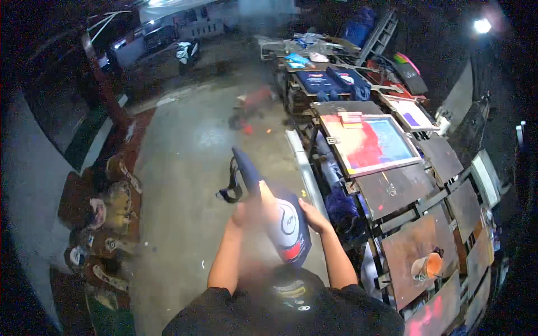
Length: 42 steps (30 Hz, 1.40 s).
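Note:
In front of my chest I hold a navy printed cloth item (297, 232) with a white round print and a red patch on it. A dark strap (232, 179) hangs from its far left side. My right hand (315, 217) grips the cloth's right edge, thumb on top. My left hand (241, 215) is closed at the left edge, though a blurry smudge covers part of it and its fingers hardly show. Whether the cloth is a bag or an apron I cannot tell.
To my right runs a long rack of print boards with a paint-smeared screen frame (372, 143) and an orange-stained paint pot (428, 266). Farther up lie navy printed cloths (319, 81). A blurred red object (258, 98) stands on the floor ahead. Stained boards (115, 215) line the left.

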Each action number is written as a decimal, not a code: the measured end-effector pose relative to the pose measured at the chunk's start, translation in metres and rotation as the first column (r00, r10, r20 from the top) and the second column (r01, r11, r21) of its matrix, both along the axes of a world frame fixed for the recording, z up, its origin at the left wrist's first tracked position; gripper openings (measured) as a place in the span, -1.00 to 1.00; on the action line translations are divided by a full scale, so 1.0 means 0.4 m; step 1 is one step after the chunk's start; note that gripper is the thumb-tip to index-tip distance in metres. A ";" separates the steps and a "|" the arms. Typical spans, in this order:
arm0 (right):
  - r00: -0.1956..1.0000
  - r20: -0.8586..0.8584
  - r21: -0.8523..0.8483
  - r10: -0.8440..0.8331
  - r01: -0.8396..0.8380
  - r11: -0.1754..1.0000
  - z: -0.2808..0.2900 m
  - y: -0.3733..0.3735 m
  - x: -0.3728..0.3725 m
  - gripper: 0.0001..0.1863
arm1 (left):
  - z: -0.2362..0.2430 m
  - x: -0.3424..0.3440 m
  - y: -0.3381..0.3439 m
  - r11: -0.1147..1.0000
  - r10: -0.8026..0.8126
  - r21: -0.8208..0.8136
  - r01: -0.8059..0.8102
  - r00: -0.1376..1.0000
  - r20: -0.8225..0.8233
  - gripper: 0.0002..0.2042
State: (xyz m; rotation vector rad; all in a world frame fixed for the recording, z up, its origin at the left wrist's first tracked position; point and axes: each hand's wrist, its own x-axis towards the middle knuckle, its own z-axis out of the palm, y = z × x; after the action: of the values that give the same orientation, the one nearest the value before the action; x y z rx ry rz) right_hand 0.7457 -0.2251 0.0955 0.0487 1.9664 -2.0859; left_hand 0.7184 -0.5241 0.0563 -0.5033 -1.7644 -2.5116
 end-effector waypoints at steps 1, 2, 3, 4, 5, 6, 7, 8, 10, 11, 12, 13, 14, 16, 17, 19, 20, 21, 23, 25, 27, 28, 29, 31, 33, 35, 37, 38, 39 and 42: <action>1.000 0.012 -0.018 0.019 -0.018 1.000 0.016 0.019 -0.022 -0.45 | 0.079 -0.035 0.035 0.962 -0.209 0.180 0.205 0.978 0.001 -0.46; 0.998 0.022 -0.042 0.053 -0.052 0.998 0.051 0.027 -0.040 -0.43 | 0.169 -0.050 0.058 0.859 -0.390 0.348 0.375 0.920 -0.031 -0.46; 1.000 -0.030 0.068 0.009 -0.007 0.998 0.097 0.032 -0.049 -0.45 | 0.265 -0.043 0.072 0.707 -0.535 0.497 0.503 0.840 -0.087 -0.47; 0.992 0.009 0.024 -0.125 0.125 0.992 0.164 -0.021 -0.050 -0.51 | 0.260 -0.065 0.027 0.714 -0.520 0.502 0.487 0.850 -0.085 -0.47; 0.984 -0.060 -0.049 -0.167 0.164 0.985 0.186 -0.045 -0.070 -0.58 | 0.234 -0.095 -0.021 0.738 -0.516 0.516 0.435 0.857 0.015 -0.53; 0.967 -0.126 -0.126 -0.220 0.204 0.971 0.196 -0.057 -0.092 -0.65 | 0.202 -0.132 -0.060 0.759 -0.514 0.524 0.388 0.850 0.114 -0.59; 0.939 -0.195 -0.195 -0.282 0.245 0.950 0.192 -0.077 -0.118 -0.68 | 0.176 -0.167 -0.097 0.918 -0.196 0.396 -0.031 0.832 0.519 -0.72; 0.902 -0.258 -0.267 -0.347 0.279 0.922 0.187 -0.097 -0.142 -0.70 | 0.146 -0.179 -0.143 0.918 -0.186 0.395 -0.042 0.833 0.520 -0.72; 0.843 -0.323 -0.246 -0.431 0.365 0.898 0.182 -0.113 -0.168 -0.75 | 0.140 -0.193 -0.195 0.906 0.157 0.309 -0.290 0.906 0.392 -0.81; 0.829 -0.359 -0.200 -0.428 0.380 0.903 0.176 -0.129 -0.180 -0.75 | 0.136 -0.199 -0.213 0.865 0.207 0.308 -0.396 0.842 0.499 -0.80; 0.813 -0.395 -0.150 -0.429 0.403 0.903 0.170 -0.136 -0.186 -0.76 | 0.158 -0.206 -0.221 0.872 0.193 0.306 -0.383 0.842 0.504 -0.80; 0.815 -0.399 -0.132 -0.420 0.402 0.906 0.169 -0.150 -0.190 -0.76 | 0.172 -0.210 -0.230 0.888 0.226 0.264 -0.377 0.856 0.465 -0.80; 0.818 -0.402 -0.112 -0.411 0.401 0.909 0.168 -0.162 -0.195 -0.75 | 0.186 -0.216 -0.236 0.901 0.254 0.223 -0.372 0.869 0.424 -0.80; 0.866 -0.386 -0.017 -0.317 0.337 0.941 0.173 -0.166 -0.205 -0.67 | 0.212 -0.229 -0.257 0.895 0.209 0.271 -0.354 0.870 0.447 -0.70; 0.878 -0.361 -0.026 -0.315 0.328 0.944 0.171 -0.167 -0.206 -0.70 | 0.225 -0.239 -0.266 0.906 0.157 0.298 -0.302 0.891 0.426 -0.72; 0.890 -0.338 -0.027 -0.306 0.316 0.948 0.165 -0.161 -0.224 -0.73 | 0.233 -0.274 -0.283 0.915 0.086 0.338 -0.221 0.924 0.372 -0.80; 0.917 -0.265 -0.034 -0.297 0.299 0.954 0.159 -0.154 -0.232 -0.77 | 0.234 -0.286 -0.287 0.912 0.081 0.345 -0.222 0.922 0.378 -0.80; 0.939 -0.189 -0.046 -0.287 0.284 0.958 0.157 -0.153 -0.241 -0.80 | 0.235 -0.296 -0.296 0.929 0.049 0.325 -0.176 0.931 0.362 -0.80; 0.951 -0.120 -0.092 -0.286 0.276 0.957 0.156 -0.144 -0.274 -0.82 | 0.237 -0.322 -0.301 0.943 -0.013 0.316 -0.104 0.938 0.347 -0.79; 0.965 -0.005 -0.180 -0.261 0.256 0.950 0.169 -0.157 -0.310 -0.74 | 0.245 -0.347 -0.298 0.959 0.039 0.245 -0.143 0.921 0.386 -0.79; 0.954 -0.082 -0.155 -0.287 0.272 0.950 0.168 -0.190 -0.349 -0.65 | 0.251 -0.371 -0.294 0.969 0.097 0.167 -0.183 0.902 0.421 -0.78; 0.935 -0.167 -0.134 -0.313 0.293 0.947 0.166 -0.196 -0.369 -0.57 | 0.252 -0.383 -0.292 0.976 0.121 0.120 -0.184 0.907 0.403 -0.74; 0.945 -0.184 -0.142 -0.272 0.249 0.958 0.158 -0.185 -0.394 -0.41 | 0.255 -0.393 -0.290 0.980 0.146 0.071 -0.187 0.913 0.382 -0.69; 0.948 -0.171 -0.215 -0.270 0.231 0.949 0.180 -0.198 -0.443 -0.33 | 0.272 -0.416 -0.284 0.974 0.200 0.033 -0.226 0.913 0.355 -0.64; 0.954 -0.149 -0.259 -0.259 0.216 0.942 0.158 -0.176 -0.486 -0.28 | 0.271 -0.445 -0.292 0.978 0.197 -0.001 -0.207 0.931 0.308 -0.44; 0.957 -0.178 -0.267 -0.227 0.175 0.948 0.136 -0.160 -0.538 -0.27 | 0.278 -0.478 -0.299 0.978 0.205 -0.025 -0.206 0.942 0.266 -0.37; 0.961 -0.201 -0.299 -0.191 0.125 0.946 0.146 -0.163 -0.590 -0.25 | 0.295 -0.513 -0.303 0.980 0.197 -0.047 -0.191 0.946 0.257 -0.22; 0.960 -0.204 -0.311 -0.190 0.120 0.943 0.147 -0.170 -0.624 -0.25 | 0.299 -0.543 -0.309 0.979 0.203 -0.057 -0.194 0.947 0.250 -0.22; 0.953 -0.228 -0.302 -0.198 0.124 0.945 0.148 -0.170 -0.648 -0.25 | 0.304 -0.563 -0.309 0.978 0.208 -0.051 -0.202 0.948 0.240 -0.20; 0.949 -0.247 -0.304 -0.196 0.116 0.946 0.162 -0.142 -0.714 -0.26 | 0.330 -0.621 -0.284 0.985 0.173 -0.029 -0.171 0.959 0.224 -0.16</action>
State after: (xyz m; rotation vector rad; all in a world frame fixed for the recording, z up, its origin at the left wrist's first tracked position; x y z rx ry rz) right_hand 0.4601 -0.2819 0.1603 -0.1552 1.8308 -2.5865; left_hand 0.4699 -0.6378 0.1884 -0.0600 -1.8013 -2.5234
